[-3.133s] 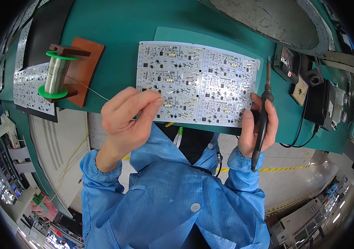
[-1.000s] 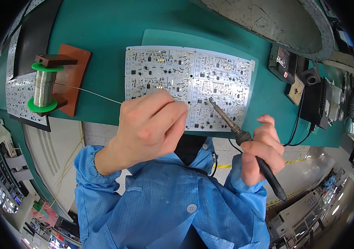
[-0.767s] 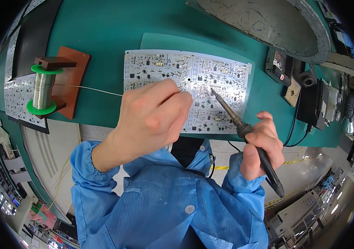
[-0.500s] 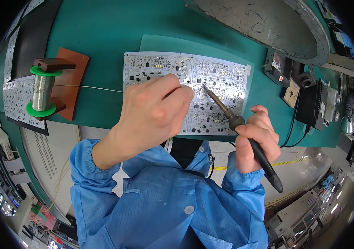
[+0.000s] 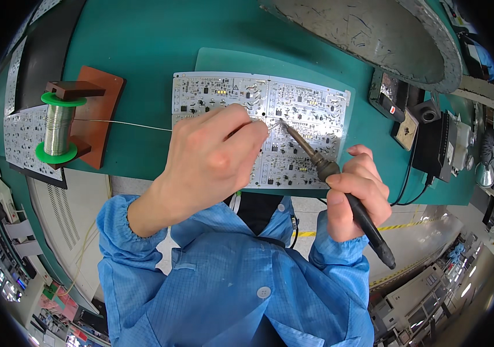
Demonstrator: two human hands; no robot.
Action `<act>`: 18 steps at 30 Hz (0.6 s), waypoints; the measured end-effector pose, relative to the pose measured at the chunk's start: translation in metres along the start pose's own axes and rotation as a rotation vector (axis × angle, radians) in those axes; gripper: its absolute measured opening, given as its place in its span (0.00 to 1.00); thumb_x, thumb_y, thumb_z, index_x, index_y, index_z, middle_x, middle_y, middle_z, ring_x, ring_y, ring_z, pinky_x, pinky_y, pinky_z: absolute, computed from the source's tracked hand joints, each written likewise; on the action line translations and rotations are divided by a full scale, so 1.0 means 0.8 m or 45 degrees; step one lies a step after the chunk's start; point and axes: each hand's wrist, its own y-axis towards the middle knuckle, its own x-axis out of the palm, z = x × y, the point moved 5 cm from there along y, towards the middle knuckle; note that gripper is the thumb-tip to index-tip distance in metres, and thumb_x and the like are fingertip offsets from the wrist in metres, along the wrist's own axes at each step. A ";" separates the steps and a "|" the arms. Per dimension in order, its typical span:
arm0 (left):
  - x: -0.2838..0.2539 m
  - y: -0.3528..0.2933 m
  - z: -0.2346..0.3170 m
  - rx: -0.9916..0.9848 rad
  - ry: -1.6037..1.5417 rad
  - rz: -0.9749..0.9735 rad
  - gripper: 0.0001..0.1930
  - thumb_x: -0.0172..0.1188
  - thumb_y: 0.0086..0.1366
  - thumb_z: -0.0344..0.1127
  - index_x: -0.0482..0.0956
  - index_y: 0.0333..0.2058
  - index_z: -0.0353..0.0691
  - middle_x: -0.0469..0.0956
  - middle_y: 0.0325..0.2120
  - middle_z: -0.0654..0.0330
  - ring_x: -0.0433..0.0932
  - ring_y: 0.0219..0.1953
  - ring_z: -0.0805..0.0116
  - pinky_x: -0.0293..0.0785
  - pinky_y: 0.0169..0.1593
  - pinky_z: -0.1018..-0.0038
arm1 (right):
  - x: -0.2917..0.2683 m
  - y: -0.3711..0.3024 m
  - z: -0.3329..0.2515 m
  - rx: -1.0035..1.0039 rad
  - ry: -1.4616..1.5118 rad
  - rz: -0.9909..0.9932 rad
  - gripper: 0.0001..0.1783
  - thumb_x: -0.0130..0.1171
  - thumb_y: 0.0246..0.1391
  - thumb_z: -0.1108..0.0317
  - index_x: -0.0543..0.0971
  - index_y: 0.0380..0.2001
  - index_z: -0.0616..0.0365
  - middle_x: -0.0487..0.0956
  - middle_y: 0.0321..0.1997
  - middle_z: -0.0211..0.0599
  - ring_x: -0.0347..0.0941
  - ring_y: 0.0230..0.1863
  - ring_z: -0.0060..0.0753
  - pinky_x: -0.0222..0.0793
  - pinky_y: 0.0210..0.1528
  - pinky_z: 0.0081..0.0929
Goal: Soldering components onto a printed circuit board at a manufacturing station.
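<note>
A white circuit board panel (image 5: 218,87) with small components lies on the green mat. Above its left half, my left hand (image 5: 215,150) is closed, pinching solder wire (image 5: 137,124) that runs in from a spool (image 5: 58,130) with green flanges on a brown stand. The wire's free end pokes out past my fingertips toward the board's middle. My right hand (image 5: 360,196) grips the black handle of a soldering iron (image 5: 368,222). Its tip meets the board near the wire's end; whether the two touch I cannot tell. My left fingers hide part of the board.
A large grey round-edged lamp or shade (image 5: 368,34) overhangs the far right. Below it stand a black soldering station (image 5: 435,144), a tip-cleaning sponge tray (image 5: 405,130) and a small dark box (image 5: 387,95). More circuit boards (image 5: 30,139) lie at the far left.
The iron's tip has shifted slightly left, toward my left fingertips. My left hand stays almost in place, still pinching the wire.
</note>
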 end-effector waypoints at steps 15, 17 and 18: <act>-0.005 -0.003 0.002 0.002 0.021 0.012 0.06 0.65 0.45 0.24 0.80 0.25 0.40 0.70 0.16 0.63 0.70 0.16 0.68 0.62 0.17 0.74 | -0.006 -0.002 -0.001 0.019 -0.004 0.033 0.09 0.61 0.44 0.65 0.78 0.23 0.60 0.69 0.13 0.30 0.60 0.18 0.28 0.65 0.42 0.41; -0.004 -0.004 0.001 0.004 0.016 0.021 0.06 0.65 0.45 0.24 0.80 0.25 0.40 0.70 0.16 0.63 0.70 0.15 0.68 0.62 0.17 0.75 | -0.009 -0.003 -0.001 0.018 -0.006 0.057 0.09 0.61 0.44 0.65 0.78 0.23 0.60 0.69 0.13 0.29 0.60 0.18 0.28 0.65 0.42 0.42; -0.004 -0.004 0.001 0.005 0.010 0.028 0.07 0.65 0.45 0.24 0.80 0.25 0.40 0.70 0.16 0.64 0.70 0.15 0.69 0.62 0.17 0.75 | -0.009 -0.003 -0.001 0.025 -0.003 0.060 0.09 0.61 0.44 0.65 0.78 0.23 0.60 0.69 0.13 0.29 0.60 0.18 0.28 0.65 0.42 0.42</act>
